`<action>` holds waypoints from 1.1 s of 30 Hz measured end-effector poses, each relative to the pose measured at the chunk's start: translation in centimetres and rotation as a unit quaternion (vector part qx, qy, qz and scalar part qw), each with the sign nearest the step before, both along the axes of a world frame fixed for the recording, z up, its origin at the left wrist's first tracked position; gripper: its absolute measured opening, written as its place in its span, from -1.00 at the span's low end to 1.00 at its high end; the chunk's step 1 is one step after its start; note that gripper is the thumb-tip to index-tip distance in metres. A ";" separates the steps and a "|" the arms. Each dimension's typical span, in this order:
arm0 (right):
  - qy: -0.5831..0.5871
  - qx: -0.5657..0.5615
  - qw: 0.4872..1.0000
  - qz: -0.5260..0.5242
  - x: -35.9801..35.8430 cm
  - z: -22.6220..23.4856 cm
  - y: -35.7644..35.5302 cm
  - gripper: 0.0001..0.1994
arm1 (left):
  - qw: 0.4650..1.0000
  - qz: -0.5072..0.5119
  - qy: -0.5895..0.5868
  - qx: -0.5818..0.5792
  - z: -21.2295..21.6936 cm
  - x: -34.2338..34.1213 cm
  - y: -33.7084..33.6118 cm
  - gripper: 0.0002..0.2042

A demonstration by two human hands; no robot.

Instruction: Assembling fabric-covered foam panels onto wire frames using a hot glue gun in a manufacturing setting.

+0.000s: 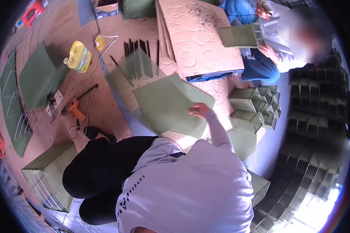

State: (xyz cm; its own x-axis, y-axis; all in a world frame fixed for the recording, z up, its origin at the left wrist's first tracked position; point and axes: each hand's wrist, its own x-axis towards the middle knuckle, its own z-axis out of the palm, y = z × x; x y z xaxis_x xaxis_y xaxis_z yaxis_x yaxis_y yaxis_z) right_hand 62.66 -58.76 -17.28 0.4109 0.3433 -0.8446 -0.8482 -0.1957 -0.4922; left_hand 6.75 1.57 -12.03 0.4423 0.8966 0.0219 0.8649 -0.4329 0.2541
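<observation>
My right hand (pixel 198 110) rests on or just above a stiff olive-green sheet (pixel 169 103), near its right edge. Its fingers point left, slightly bent and apart, and no held object shows in them. More green sheeting (pixel 122 70) lies partly under it, beyond its far left corner. Several thin black strips (pixel 147 52) lie side by side at the far end of that sheeting. My left hand is out of sight. To the left of the sheets, an orange glue gun (pixel 78 110) sits on the cardboard-covered floor (pixel 105 120).
A yellow jug (pixel 78 56) stands far left by a white cord (pixel 90 87). Green open boxes (pixel 245 99) are stacked at right, beside a large dark stack (pixel 315 105). Another person (pixel 280 42) holds a green box (pixel 241 35) beside a cardboard-topped surface (pixel 198 39).
</observation>
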 end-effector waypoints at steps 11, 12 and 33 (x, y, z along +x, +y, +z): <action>-0.505 -0.406 0.604 -0.465 5.7 14.3 -34.6 -0.63 | 0.999 -0.039 -0.026 0.000 -2.8 4.0 -1.4 -0.69; -0.496 -0.398 0.614 -0.467 5.7 13.3 -32.9 -0.63 | 0.999 -0.033 -0.017 0.017 -2.0 3.4 -1.1 -0.69; -0.181 -0.664 0.712 0.138 -6.4 -12.8 3.3 -0.03 | 0.955 0.179 0.199 0.128 10.6 -16.9 -12.4 -0.69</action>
